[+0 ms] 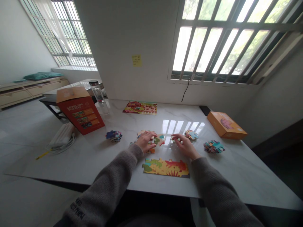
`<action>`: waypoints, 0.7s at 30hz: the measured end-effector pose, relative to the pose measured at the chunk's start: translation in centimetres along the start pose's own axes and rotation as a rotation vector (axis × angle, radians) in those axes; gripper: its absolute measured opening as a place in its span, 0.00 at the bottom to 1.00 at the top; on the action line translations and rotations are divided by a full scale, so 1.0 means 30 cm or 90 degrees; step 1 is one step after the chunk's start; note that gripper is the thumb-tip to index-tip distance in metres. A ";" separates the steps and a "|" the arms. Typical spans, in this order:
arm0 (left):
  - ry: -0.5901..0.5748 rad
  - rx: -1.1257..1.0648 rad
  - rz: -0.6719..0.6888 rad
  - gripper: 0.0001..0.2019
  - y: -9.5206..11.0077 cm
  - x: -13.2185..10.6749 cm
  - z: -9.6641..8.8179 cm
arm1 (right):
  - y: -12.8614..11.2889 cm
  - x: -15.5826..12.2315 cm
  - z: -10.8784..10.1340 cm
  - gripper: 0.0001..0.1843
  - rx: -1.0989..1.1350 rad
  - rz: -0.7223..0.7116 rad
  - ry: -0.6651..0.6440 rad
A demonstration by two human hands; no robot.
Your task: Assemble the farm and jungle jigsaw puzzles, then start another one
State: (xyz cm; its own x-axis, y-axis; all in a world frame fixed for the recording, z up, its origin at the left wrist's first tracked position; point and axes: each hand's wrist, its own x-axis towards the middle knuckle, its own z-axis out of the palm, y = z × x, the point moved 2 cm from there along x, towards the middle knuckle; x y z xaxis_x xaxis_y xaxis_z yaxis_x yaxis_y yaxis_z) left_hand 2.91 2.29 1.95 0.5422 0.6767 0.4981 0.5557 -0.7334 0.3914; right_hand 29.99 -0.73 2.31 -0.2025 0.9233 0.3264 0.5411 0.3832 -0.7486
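My left hand (145,142) lies palm down on a loose group of colourful jigsaw pieces (153,142) in the middle of the white marble table (71,162). My right hand (186,145) is beside that group, its fingertips at a small pale piece (174,140). Whether those fingers grip it is hidden. Just nearer me lies a joined yellow animal puzzle (165,167). A second joined puzzle (139,108) sits at the far edge. Heaps of loose pieces lie left (114,136) and right (213,147), with a smaller heap (191,135) next to my right hand.
An orange puzzle box (226,125) and a black phone-like object (204,110) stand at the far right. At the left are a red puzzle box (80,108), a clear bottle (97,92) and a white cable bundle (62,138). Windows and a wall lie beyond.
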 end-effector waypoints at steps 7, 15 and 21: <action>-0.080 0.039 0.087 0.21 0.117 0.113 0.006 | -0.060 0.022 0.052 0.25 0.238 0.035 -0.072; 0.102 0.087 -0.155 0.17 -0.121 0.026 -0.120 | 0.035 0.047 -0.001 0.22 0.067 0.072 0.048; 0.017 0.151 -0.253 0.22 -0.222 -0.054 -0.124 | 0.050 0.179 0.038 0.18 -0.087 0.042 0.019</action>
State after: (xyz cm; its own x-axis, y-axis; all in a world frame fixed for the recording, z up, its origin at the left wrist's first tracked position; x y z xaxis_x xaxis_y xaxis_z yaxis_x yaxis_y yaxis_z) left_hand -4.00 5.84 1.40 0.2431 0.8985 0.3654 0.8481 -0.3797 0.3695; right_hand 28.78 4.84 2.27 -0.1392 0.9443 0.2982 0.6587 0.3132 -0.6841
